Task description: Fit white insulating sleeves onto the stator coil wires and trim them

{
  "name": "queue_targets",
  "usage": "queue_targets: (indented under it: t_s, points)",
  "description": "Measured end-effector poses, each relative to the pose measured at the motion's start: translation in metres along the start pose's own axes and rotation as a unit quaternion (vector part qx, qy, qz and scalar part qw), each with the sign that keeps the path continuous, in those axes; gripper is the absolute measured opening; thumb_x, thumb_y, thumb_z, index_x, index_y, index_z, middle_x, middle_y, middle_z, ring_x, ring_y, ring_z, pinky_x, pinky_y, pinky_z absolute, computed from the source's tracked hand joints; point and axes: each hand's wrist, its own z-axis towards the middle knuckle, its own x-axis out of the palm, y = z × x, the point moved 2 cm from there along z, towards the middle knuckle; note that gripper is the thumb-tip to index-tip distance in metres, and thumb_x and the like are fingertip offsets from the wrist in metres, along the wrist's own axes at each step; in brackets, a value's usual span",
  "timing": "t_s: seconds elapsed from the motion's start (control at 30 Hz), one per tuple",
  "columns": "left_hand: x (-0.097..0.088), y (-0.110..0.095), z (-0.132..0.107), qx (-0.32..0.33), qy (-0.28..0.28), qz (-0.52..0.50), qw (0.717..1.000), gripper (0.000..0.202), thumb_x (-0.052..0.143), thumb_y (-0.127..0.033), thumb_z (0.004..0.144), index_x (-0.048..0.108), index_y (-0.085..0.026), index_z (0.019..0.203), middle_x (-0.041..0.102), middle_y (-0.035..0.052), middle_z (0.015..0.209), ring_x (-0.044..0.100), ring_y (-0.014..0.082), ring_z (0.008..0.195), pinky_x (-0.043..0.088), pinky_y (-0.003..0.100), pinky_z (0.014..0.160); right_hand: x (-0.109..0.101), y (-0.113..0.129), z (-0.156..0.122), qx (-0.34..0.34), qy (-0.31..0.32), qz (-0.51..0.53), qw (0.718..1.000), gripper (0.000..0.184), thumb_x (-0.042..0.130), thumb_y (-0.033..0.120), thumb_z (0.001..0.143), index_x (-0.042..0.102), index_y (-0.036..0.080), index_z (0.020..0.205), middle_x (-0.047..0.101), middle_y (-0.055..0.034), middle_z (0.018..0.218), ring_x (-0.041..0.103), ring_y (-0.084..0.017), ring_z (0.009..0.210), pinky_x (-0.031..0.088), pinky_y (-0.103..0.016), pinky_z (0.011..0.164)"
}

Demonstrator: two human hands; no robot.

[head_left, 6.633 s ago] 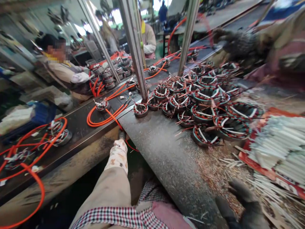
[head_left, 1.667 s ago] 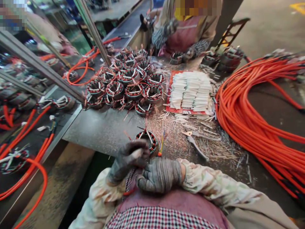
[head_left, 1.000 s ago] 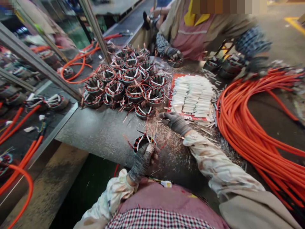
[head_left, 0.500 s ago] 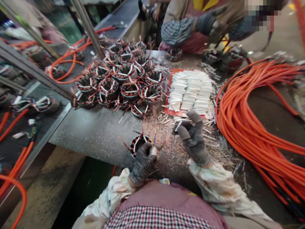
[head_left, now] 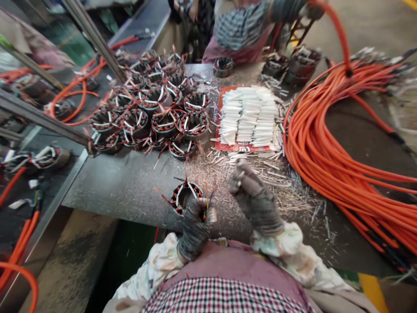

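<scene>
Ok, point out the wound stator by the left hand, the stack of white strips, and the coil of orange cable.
Wound stator (head_left: pixel 183 196): head view, on its windings.
Stack of white strips (head_left: pixel 249 115): head view, middle of the stack.
Coil of orange cable (head_left: pixel 312 139): head view, on the coil's near side.

Two gloved hands (head_left: pixel 256 202) and one wound stator (head_left: pixel 186 198).

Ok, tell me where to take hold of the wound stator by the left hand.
Grip the outer rim of the wound stator on its far side, coming from above: it sits open end up, so the rim is probably the firmest part. The left hand covers the near side, where thin wire ends stick up.
</scene>
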Motion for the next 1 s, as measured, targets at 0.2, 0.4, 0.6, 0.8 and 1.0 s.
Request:
queue_targets:
  t_s: [0.2,0.4,0.6,0.8,1.0]
  points:
    - [-0.002,0.007,-0.001,-0.017,-0.005,-0.012,1.000,0.004,0.067,-0.025,0.084,0.066,-0.024,0.081,0.065,0.0011,0.076,0.060,0.0196,0.074,0.051,0.033,0.082,-0.001,0.008,-0.002,-0.034,-0.004,-0.055,0.998,0.049,0.080,0.032,0.085,0.059,0.033,0.129,0.070,0.0025,0.095,0.067,-0.015,0.087,0.061,-0.031,0.079]
    - [-0.005,0.002,0.000,-0.003,-0.008,-0.011,1.000,0.009,0.067,-0.024,0.083,0.063,-0.023,0.075,0.062,-0.0003,0.069,0.058,0.0179,0.067,0.049,0.030,0.073,0.005,-0.004,-0.013,-0.004,0.006,-0.019,1.000,0.048,0.079,0.036,0.089,0.057,0.033,0.131,0.071,0.0040,0.098,0.069,-0.013,0.088,0.063,-0.032,0.084]
    - [-0.003,0.008,0.000,0.016,-0.011,0.013,1.000,0.007,0.060,-0.026,0.083,0.064,-0.022,0.078,0.066,0.0003,0.071,0.060,0.0174,0.067,0.051,0.030,0.073,0.008,-0.006,-0.013,-0.047,0.004,-0.014,0.999,0.046,0.080,0.032,0.089,0.060,0.034,0.130,0.070,0.0040,0.098,0.070,-0.013,0.089,0.062,-0.031,0.083]
    - [-0.003,0.008,0.000,0.037,-0.009,0.021,0.999,0.008,0.060,-0.026,0.084,0.065,-0.021,0.079,0.069,0.0013,0.076,0.063,0.0173,0.071,0.052,0.030,0.075,0.007,-0.001,-0.011,-0.103,0.015,-0.073,0.992,0.050,0.077,0.031,0.092,0.057,0.036,0.137,0.075,0.0033,0.100,0.070,-0.014,0.085,0.059,-0.034,0.083]
    - [0.000,0.007,0.002,0.007,0.034,-0.087,0.996,0.026,0.058,-0.042,0.095,0.072,-0.021,0.104,0.076,0.0062,0.102,0.070,0.0223,0.096,0.055,0.035,0.089,0.005,-0.009,-0.020,0.006,0.115,-0.172,0.978,0.066,0.087,0.035,0.082,0.055,0.035,0.140,0.069,0.0038,0.088,0.067,-0.016,0.080,0.056,-0.030,0.074]
